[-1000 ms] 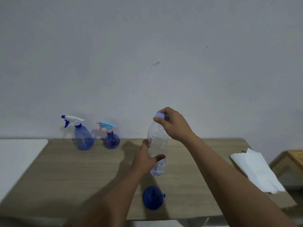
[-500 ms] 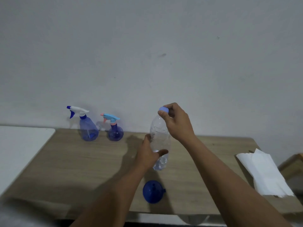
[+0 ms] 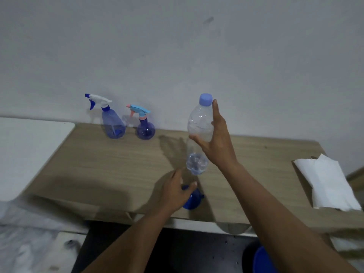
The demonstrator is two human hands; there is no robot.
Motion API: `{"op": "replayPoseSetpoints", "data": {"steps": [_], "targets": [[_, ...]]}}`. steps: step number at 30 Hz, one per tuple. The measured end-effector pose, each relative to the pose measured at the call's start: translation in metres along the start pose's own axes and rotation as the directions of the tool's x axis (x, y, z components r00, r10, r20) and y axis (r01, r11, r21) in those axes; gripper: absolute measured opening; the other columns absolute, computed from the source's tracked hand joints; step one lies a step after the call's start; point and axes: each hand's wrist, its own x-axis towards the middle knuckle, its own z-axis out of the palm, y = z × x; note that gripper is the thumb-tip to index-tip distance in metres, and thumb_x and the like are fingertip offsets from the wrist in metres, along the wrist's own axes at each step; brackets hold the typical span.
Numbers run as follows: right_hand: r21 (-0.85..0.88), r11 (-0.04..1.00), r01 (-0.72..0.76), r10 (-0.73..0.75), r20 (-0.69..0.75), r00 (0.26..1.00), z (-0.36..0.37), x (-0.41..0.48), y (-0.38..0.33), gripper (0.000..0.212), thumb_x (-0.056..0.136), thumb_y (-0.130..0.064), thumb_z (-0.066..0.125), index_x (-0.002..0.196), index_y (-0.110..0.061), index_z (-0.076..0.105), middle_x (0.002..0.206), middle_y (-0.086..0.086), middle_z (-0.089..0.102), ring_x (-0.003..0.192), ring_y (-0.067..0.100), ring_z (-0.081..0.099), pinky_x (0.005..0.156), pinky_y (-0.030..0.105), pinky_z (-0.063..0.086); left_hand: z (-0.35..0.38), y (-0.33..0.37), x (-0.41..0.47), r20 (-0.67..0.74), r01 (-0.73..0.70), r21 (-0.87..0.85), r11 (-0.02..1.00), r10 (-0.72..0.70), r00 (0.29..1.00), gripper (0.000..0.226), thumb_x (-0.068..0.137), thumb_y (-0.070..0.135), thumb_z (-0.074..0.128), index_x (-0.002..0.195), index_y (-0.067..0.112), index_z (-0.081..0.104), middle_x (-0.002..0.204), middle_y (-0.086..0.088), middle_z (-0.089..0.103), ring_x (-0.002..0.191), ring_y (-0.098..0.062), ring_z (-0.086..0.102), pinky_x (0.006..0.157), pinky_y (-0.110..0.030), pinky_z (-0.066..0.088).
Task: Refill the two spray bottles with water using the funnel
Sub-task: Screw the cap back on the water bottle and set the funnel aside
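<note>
Right hand [image 3: 216, 142] clamped round clear plastic water bottle with lilac cap [image 3: 200, 123], held above wooden counter [image 3: 98, 164]. Left hand [image 3: 175, 192] over dark blue plastic funnel [image 3: 194, 200] at front edge — grasp unclear. Blue white-trigger spray bottle [image 3: 113, 125], round teal-trigger spray bottle [image 3: 145, 130] by wall.

Plain, sparsely furnished room, household in look.
Bare, scuffed pale wall [image 3: 256, 56] at the far side; wood-grain table [image 3: 98, 164] against it; folded paper towels [image 3: 331, 184] at right; white surface [image 3: 29, 150] at left; dark speckled floor [image 3: 187, 253] near.
</note>
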Motion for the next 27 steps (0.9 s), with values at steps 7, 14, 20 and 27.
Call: {"op": "replayPoseSetpoints", "data": {"steps": [7,14,20,27], "targets": [[-0.025,0.997,-0.073,0.073,-0.003,0.997,0.011,-0.01,0.012,0.117,0.078,-0.028,0.086,0.158,-0.038,0.002,0.14,0.007,0.043,0.123,0.017,0.049,0.092,0.025,0.042,0.015,-0.03,-0.01,0.186,-0.044,0.197,0.979,0.007,0.983,0.064,0.068,0.045,0.082,0.125,0.026,0.059,0.12,0.011,0.061,0.109,-0.011,0.058,0.082,-0.011,0.032],[-0.04,0.995,-0.089,0.088,-0.032,0.996,0.008,-0.006,0.011,0.113,0.078,-0.027,0.085,0.156,-0.043,0.004,0.12,0.005,0.047,0.102,0.015,0.053,0.087,0.026,0.043,0.004,-0.031,-0.001,0.094,-0.036,0.174,0.984,0.02,0.995,0.066,0.076,0.037,0.08,0.135,0.024,0.054,0.132,0.007,0.058,0.116,-0.01,0.053,0.09,-0.011,0.029],[0.036,0.99,-0.134,0.137,-0.081,0.987,0.003,0.027,0.009,0.11,0.076,-0.027,0.086,0.154,-0.045,0.01,0.12,0.0,0.043,0.102,0.012,0.053,0.087,0.022,0.041,-0.024,-0.029,0.052,-0.051,0.049,0.098,0.994,-0.044,0.998,0.062,0.072,0.028,0.084,0.128,0.018,0.058,0.123,-0.002,0.064,0.109,-0.021,0.06,0.089,-0.023,0.042],[0.025,0.987,-0.157,0.158,-0.124,0.979,0.019,0.073,0.03,0.104,0.084,-0.025,0.08,0.154,-0.048,0.007,0.115,0.0,0.042,0.089,0.002,0.051,0.074,0.008,0.034,-0.034,-0.032,0.141,-0.121,0.037,0.134,0.99,-0.021,0.992,0.058,0.073,0.028,0.079,0.126,0.02,0.056,0.122,-0.001,0.062,0.108,-0.024,0.06,0.088,-0.028,0.043]]}}
